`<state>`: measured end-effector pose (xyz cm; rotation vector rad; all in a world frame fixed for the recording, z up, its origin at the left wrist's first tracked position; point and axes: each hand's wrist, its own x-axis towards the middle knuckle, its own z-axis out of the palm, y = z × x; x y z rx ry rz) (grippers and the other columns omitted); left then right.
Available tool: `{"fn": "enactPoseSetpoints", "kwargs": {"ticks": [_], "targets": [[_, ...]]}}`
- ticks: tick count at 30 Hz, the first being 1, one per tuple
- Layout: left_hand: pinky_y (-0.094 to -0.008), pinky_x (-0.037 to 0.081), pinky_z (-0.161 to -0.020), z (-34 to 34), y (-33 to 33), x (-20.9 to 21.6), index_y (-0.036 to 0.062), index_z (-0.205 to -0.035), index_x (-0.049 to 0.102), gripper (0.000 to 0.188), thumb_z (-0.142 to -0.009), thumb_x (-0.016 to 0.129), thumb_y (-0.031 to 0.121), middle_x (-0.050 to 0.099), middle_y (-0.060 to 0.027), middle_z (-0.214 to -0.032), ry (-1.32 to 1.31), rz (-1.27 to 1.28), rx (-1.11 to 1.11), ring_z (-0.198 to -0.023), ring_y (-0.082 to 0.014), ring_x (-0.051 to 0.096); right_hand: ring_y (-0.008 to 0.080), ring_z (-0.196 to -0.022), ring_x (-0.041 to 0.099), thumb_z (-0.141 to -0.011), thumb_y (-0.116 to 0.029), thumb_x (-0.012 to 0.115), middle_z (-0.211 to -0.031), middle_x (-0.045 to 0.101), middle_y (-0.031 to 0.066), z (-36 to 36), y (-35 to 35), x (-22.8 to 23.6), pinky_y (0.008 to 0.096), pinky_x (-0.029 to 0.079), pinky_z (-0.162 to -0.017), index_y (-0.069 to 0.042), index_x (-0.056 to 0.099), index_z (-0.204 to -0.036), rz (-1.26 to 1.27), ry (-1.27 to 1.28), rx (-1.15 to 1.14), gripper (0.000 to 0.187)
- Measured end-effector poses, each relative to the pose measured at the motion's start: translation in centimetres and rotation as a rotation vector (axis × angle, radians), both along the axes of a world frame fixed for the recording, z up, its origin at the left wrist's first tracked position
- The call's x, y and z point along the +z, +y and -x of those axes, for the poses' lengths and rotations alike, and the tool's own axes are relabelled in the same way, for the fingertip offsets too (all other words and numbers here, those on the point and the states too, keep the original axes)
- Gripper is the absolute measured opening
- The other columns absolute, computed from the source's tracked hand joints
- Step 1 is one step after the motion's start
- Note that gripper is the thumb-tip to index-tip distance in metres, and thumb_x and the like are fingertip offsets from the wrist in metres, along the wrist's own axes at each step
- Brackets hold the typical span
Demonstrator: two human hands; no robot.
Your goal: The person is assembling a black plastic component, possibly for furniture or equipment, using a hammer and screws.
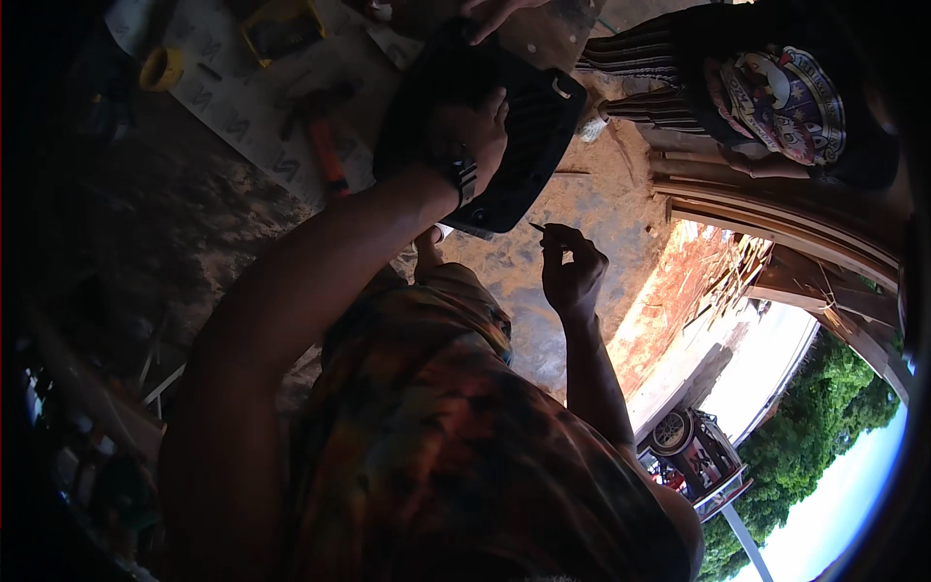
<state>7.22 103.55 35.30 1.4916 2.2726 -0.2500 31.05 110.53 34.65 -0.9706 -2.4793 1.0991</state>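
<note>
A black plastic panel (pixel 529 116) with a ribbed face and a slot near one corner lies at the upper middle. My left hand (pixel 477 134), a dark watch on its wrist, holds the panel from above; some of its fingers are lost in shadow. Just off the panel's near right corner, my right hand (pixel 574 267) pinches a small thin pointed piece (pixel 536 227), too small to name for certain. Another person's hand (pixel 493 17) touches the panel's far edge.
Left of the panel lies a hammer (pixel 328 155) with an orange-red handle on a printed sheet (pixel 228 116). Farther left are a yellow ring (pixel 161 70) and a yellow-framed object (pixel 260 44). A person (pixel 776 107) stands at right, beside wooden boards (pixel 776 228).
</note>
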Motion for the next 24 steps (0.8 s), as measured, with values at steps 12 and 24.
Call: {"fn": "enactPoseSetpoints", "kwargs": {"ticks": [12, 24], "targets": [[-0.0426, 0.059, -0.071, -8.1, -5.4, 3.5, -0.0026, -0.150, 0.042, 0.057, -0.095, 0.050, 0.010, 0.037, -0.0156, -0.159, 0.047, -0.256, 0.193, -0.087, -0.0269, 0.072, 0.0269, -0.080, 0.075, -0.087, 0.002, 0.068, -0.089, 0.075, 0.0155, -3.7, -1.7, 6.6, 0.0345, 0.057, -0.072, -0.001, 0.073, -0.098, -0.034, 0.063, 0.045, 0.013], [-0.0408, 0.060, -0.090, -7.4, -6.9, 4.4, -0.0095, -0.149, 0.036, 0.059, -0.094, 0.050, 0.006, 0.021, -0.0250, -0.163, -0.155, -0.283, 0.050, -0.150, -0.0375, 0.027, 0.0255, -0.086, 0.076, -0.087, 0.004, 0.065, -0.093, 0.075, 0.0169, -0.3, -3.4, 10.9, 0.0335, 0.058, -0.076, 0.002, 0.072, -0.102, 0.014, 0.042, -0.012, 0.017]]}}
